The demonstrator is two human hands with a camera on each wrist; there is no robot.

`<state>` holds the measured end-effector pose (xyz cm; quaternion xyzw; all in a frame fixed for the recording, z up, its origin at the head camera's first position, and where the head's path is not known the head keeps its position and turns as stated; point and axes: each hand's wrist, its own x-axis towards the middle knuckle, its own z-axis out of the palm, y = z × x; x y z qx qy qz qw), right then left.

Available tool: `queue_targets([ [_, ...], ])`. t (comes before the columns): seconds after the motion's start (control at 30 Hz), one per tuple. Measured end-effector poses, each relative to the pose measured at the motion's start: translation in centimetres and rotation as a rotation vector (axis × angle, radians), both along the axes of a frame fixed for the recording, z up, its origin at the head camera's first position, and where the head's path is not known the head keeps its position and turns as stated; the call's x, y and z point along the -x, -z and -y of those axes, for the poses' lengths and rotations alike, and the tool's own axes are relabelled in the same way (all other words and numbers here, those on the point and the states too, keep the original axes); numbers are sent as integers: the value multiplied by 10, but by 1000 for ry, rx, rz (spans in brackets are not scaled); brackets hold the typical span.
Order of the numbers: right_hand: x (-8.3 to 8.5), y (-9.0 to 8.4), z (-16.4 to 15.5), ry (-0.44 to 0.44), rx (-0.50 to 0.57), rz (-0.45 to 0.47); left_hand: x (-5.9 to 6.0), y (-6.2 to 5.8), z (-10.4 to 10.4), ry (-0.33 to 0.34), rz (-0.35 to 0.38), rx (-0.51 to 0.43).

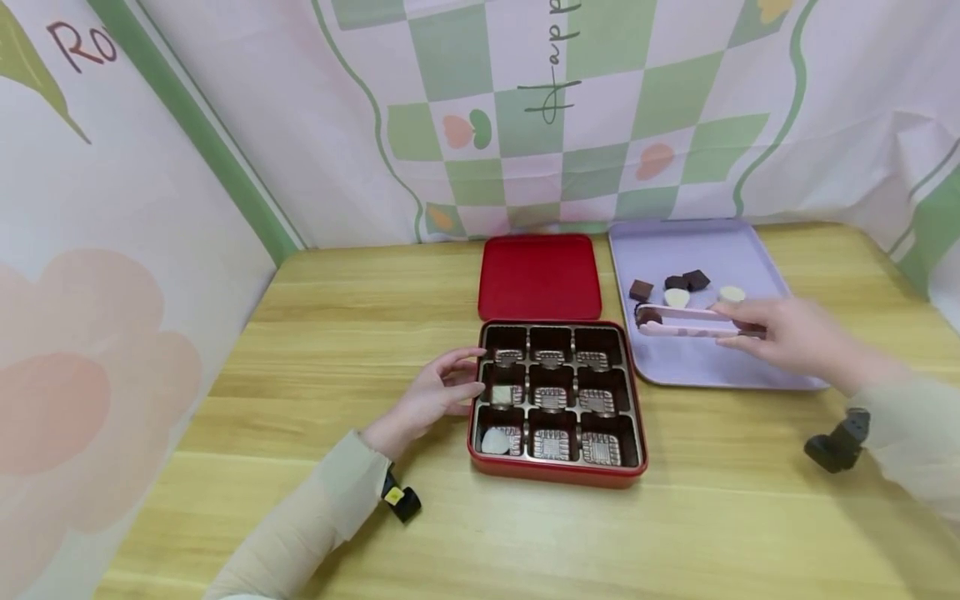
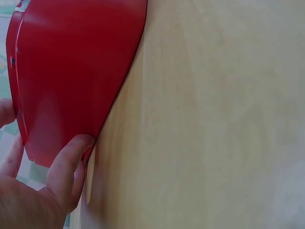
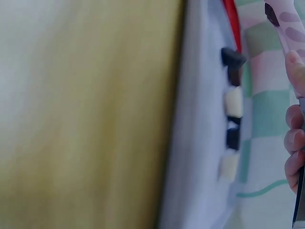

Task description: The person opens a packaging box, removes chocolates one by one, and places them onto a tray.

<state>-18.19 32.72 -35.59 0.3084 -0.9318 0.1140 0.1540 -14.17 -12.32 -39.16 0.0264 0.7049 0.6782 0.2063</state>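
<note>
A red box [image 1: 557,472] with a brown nine-cell insert sits mid-table; its left column holds two white chocolates [image 1: 501,394], in the middle and near cells. My left hand [image 1: 461,379] rests against the box's left side with relaxed fingers. In the left wrist view its thumb [image 2: 71,157] presses the red box wall [image 2: 71,71]. My right hand [image 1: 738,323] grips pink tongs [image 1: 686,323] over the lilac tray [image 1: 705,367]. The tong tips are at a dark chocolate [image 1: 648,317]. The right wrist view shows the spotted tongs [image 3: 286,19] and a row of chocolates [image 3: 233,100].
The red lid [image 1: 540,277] lies flat behind the box. Several dark and white chocolates [image 1: 686,287] lie on the tray's far half. A patterned backdrop [image 1: 525,108] closes off the back and left. Bare wooden tabletop [image 1: 337,350] stretches left and in front.
</note>
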Motion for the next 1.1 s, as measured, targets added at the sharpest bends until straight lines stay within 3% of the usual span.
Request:
queue_targets([
  [0.2,-4,8,-7,93,-21,131,0,1,1,3,6,1],
  [0.43,-5,14,-10,127,-30,197,0,1,0,2,15,3],
  [0.7,-2,23,-10,60,-57,169,-2,0,-1,-6,12,-6],
  [1.1,-1,17,-9,123,-23,206,-1,-1,0,-7,3,-1],
])
